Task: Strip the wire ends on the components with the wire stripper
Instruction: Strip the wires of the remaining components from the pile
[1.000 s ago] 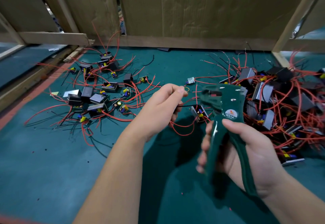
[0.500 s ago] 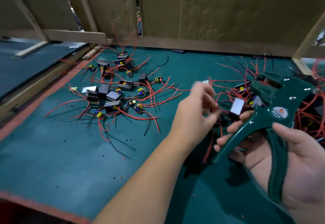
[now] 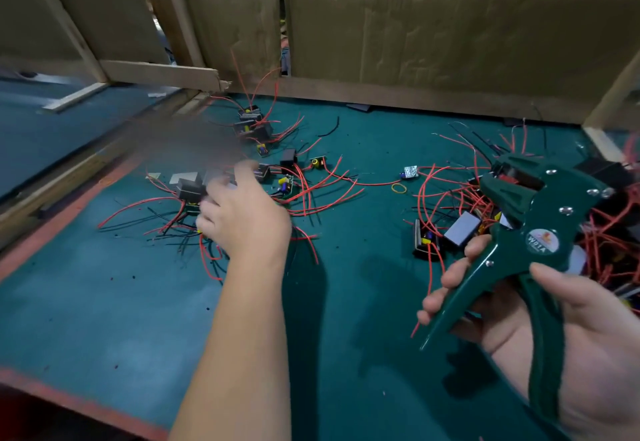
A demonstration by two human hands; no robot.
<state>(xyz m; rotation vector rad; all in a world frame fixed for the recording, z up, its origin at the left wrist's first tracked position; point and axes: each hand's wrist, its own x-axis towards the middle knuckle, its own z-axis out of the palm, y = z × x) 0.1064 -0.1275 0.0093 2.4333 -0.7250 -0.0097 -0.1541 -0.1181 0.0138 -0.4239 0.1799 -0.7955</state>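
Green tool: we see the dark-green, metal-headed wire stripper (image 3: 540, 232) raised above the table's right edge, handles spread apart, head aimed at the far edge.
Right hand: our right hand (image 3: 571, 343) grips it. The fingers (image 3: 453, 272) curl round the outer handle, and the thumb lies across the handle nearer the palm.
Left hand: our left hand (image 3: 242, 219) reaches over the left heap, well apart from the stripper. Blur hides the fingertips, so we cannot tell whether they pinch anything.
Left heap of components (image 3: 256, 129): small black boxes trailing red and black wires, toward the far-left corner.
Right heap of components (image 3: 460, 229): the same parts, just behind the stripper's head.
Table (image 3: 104, 302): teal mat with a red near edge.
Between heaps: a yellow rubber band (image 3: 399, 187).
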